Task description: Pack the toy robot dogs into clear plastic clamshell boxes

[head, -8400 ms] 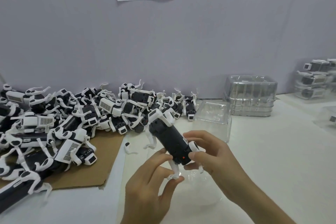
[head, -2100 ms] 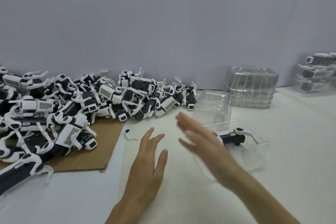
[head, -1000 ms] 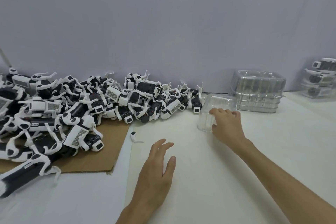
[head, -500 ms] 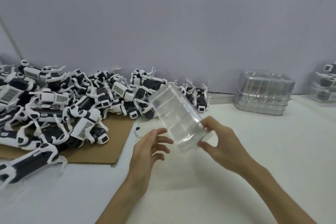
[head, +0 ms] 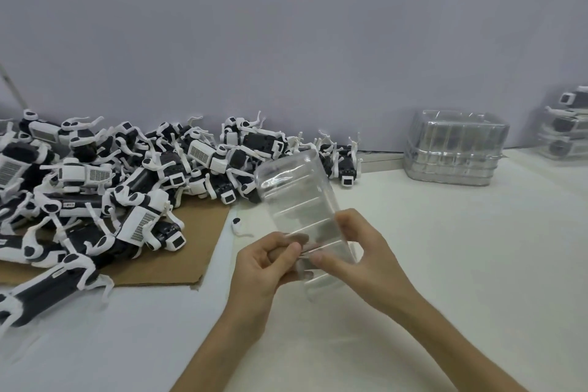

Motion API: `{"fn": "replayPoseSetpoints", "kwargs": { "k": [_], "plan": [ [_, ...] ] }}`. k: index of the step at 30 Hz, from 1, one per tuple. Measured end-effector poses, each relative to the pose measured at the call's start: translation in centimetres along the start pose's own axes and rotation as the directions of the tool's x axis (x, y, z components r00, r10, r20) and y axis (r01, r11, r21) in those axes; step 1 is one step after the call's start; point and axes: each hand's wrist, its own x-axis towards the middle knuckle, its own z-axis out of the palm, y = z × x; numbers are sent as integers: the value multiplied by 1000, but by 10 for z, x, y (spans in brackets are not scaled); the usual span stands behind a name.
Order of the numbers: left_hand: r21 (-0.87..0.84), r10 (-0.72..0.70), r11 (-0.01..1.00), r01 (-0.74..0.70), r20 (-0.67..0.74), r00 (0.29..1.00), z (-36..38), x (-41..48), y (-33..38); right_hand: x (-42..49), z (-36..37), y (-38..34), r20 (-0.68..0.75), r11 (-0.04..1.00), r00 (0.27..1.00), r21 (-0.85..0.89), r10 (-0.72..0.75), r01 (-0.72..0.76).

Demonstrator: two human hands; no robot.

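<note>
Two-handed | left hand [head: 264, 267], right hand [head: 361, 259] pinch clamshell box [head: 296, 194] edge | dog pile [head: 127, 175] behind

Surface [head: 445, 264]: white and flat, meeting a pale wall at the back.
Cardboard sheet [head: 178, 251]: brown, lay flat on the left part.
Toy robot dogs [head: 143, 175]: a black-and-white heap, mostly on the cardboard, spilling onto the bare surface along the wall (legs tangled every way).
Loose piece [head: 237, 223]: small, lay alone just beside the cardboard's right edge.
Stack of clamshell boxes [head: 451, 149]: clear, stood back right.
Packed boxes [head: 566, 130]: stacked at the far right, partly out of view.
</note>
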Motion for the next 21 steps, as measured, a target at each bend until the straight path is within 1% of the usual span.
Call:
{"fn": "replayPoseSetpoints", "kwargs": {
  "k": [1, 3, 8, 11, 15, 18, 21],
  "plan": [
    [8, -2, 1000, 2, 5, 1000, 1, -1, -1, 0, 3, -1, -39, 1000, 999, 2, -13, 13],
    [20, 0, 1000, 0, -8, 1000, 3, -1, -2, 0, 4, 0, -62, 1000, 998, 29, -9, 11],
    [52, -13, 999, 17, -84, 996, 3, 0, -2, 2, 4, 2, -30, 989, 995, 116, 91, -87],
    [75, -5, 997, 12, -97, 995, 6, 0, 0, 4, 3, 2, -23, 985, 994, 137, 106, -102],
    [111, 1, 994, 12, -116, 993, 9, 2, 4, 8, -5, 1, -8, 956, 989, 257, 146, -139],
    [143, 5, 990, 16, -147, 989, 7, 3, 4, 11, -11, 1, -17, 944, 987, 295, 158, -146],
    [156, 17, 988, -1, -99, 995, 8, 4, 4, 12, -14, 1, -12, 933, 988, 330, 156, -144]
  ]
}}
